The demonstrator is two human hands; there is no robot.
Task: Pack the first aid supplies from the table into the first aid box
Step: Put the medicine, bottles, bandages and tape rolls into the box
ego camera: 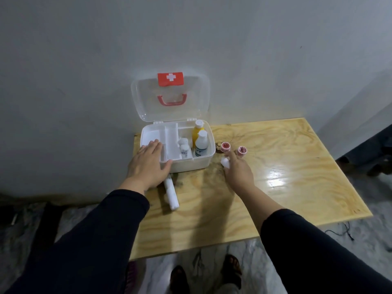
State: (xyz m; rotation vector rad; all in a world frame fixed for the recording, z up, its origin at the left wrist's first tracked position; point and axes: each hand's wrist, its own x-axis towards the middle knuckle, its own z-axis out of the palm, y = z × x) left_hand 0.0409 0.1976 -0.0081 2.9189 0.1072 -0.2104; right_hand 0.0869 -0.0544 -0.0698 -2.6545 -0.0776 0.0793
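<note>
From the head camera, the left hand [148, 164] lies flat and open, fingers spread, palm down on the near left corner of the box [186, 163]; it grips nothing, only rests on the rim. The box sits on the table [286, 187] with its clear lid [148, 98] standing up against the wall [84, 60], red handle [171, 100] and red cross label [170, 78] showing through it. Beyond the left fingertips is the box's white tray [152, 135]; to the right of that hand, inside the box, stand a yellow bottle [197, 132], a larger white bottle [201, 144] and two small white bottles [184, 147]. Just under the left wrist, partly hidden by it, a white roll [172, 195] lies on the table (a bandage, it looks like).

The right hand [238, 170] is on the table to the right of the box, fingers curled round a small white piece [226, 162], perhaps gauze. Just past its fingertips sit two tape rolls: one [225, 146] nearer the box, the other [241, 150] almost touching the fingers. Both arms wear dark sleeves [318, 251]. Below the table edge, sandalled feet [232, 266] stand on a marbled floor [360, 234].
</note>
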